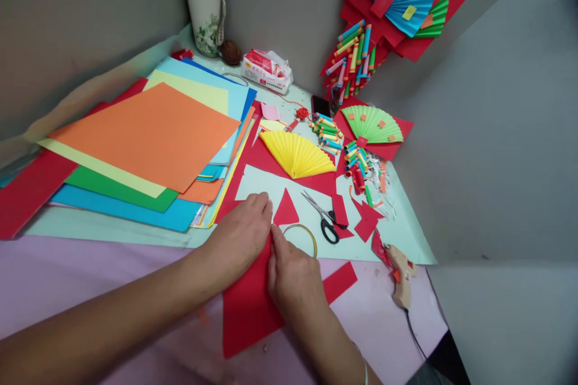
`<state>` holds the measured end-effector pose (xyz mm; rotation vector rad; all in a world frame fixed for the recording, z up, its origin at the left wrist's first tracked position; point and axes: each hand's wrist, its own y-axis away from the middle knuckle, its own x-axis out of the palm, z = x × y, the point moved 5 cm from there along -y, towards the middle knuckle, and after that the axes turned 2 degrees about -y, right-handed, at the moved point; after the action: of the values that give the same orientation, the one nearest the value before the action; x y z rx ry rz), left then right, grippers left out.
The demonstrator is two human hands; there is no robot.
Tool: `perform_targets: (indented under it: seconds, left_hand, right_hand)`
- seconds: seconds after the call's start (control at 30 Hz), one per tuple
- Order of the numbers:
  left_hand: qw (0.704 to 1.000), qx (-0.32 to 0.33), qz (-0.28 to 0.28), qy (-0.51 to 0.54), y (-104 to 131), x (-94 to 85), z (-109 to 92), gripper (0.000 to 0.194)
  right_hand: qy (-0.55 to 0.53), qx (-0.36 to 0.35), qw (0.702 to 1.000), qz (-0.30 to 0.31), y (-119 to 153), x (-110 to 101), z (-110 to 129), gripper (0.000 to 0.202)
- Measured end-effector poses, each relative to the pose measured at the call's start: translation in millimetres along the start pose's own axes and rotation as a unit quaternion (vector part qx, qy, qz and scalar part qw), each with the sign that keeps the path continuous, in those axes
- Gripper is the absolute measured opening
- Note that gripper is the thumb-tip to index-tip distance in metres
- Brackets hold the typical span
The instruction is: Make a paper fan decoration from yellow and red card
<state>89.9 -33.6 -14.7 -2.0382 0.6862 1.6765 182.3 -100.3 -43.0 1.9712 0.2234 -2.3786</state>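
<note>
Both my hands are closed at the upper edge of a sheet of red paper (250, 313) near the table's front. My left hand (244, 231) grips it from the left, its fingers bunched together. Close beside it, my right hand (295, 277) pinches the same sheet with the thumb or a finger pointing away from me. The gripped part of the paper is hidden under the fingers. Just beyond lie a red paper triangle (286, 209), a roll of tape (312, 240) partly behind my right hand, and black-handled scissors (326, 219) with their blades slightly apart. A yellow folded fan (295, 156) rests farther back.
Stacked coloured paper (149, 132) covers the left side. A glue gun (401, 277) with its cord lies at the right edge, near red scraps (366, 225). Small rolled paper tubes (327, 132), a green fan (372, 124), a wipes pack (267, 72) and a white cup (203, 6) stand behind.
</note>
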Motion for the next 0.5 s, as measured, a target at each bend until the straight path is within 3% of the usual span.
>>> perform_targets:
  seconds: [0.33, 0.43, 0.5]
  left_hand:
    - [0.994, 0.017, 0.023, -0.102, -5.8, 4.3, -6.7, 0.040]
    - [0.996, -0.002, 0.024, -0.082, -0.4, -4.5, -4.1, 0.039]
    - [0.999, -0.028, -0.004, -0.023, 6.8, -14.0, -1.8, 0.034]
  right_hand:
    - [0.003, -0.006, 1.000, -0.001, 0.4, -0.9, 0.5, 0.052]
    - [0.015, -0.002, 1.000, 0.009, -0.4, -2.3, 1.2, 0.052]
    - [0.021, 0.003, 0.999, 0.025, -1.2, -3.3, 2.0, 0.051]
